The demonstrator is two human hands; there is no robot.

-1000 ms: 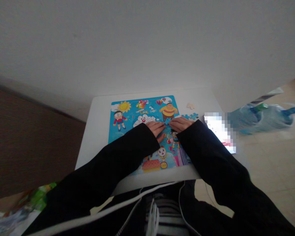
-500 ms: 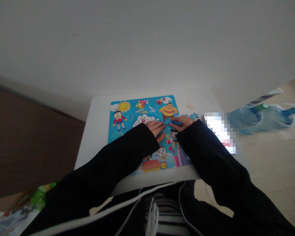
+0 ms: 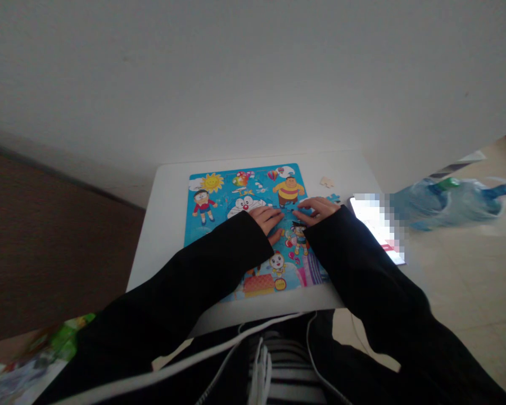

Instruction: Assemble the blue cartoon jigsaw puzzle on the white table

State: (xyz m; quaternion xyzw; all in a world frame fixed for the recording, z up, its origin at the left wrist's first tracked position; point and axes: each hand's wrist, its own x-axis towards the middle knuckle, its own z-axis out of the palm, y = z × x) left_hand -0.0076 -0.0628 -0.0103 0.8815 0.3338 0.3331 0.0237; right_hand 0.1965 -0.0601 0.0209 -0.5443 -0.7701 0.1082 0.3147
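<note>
A blue cartoon jigsaw puzzle [image 3: 204,228] lies on a small white table. My left hand [image 3: 269,219] rests on the middle of it, fingers stretched out over the printed cat's face. Close by on the right, my right hand [image 3: 318,211] is over the puzzle's right edge, its fingers slightly bent and apart, with no piece visible between them. Just beyond the right hand lies a loose blue puzzle piece [image 3: 334,198], partly hidden by it. Farther back a pale puzzle piece [image 3: 326,181] shows its bare wooden side.
A phone with a lit screen [image 3: 373,225] lies at the right edge of the white table [image 3: 152,236]. A wall [image 3: 253,90] rises behind the table. Large plastic bottles [image 3: 468,202] stand on the floor at right. A white cord [image 3: 172,365] crosses in front of my body.
The blue puzzle piece between my fingers now lies flat in the puzzle. My right hand has let go of it and drawn back slightly to the right. My left hand stays put.
</note>
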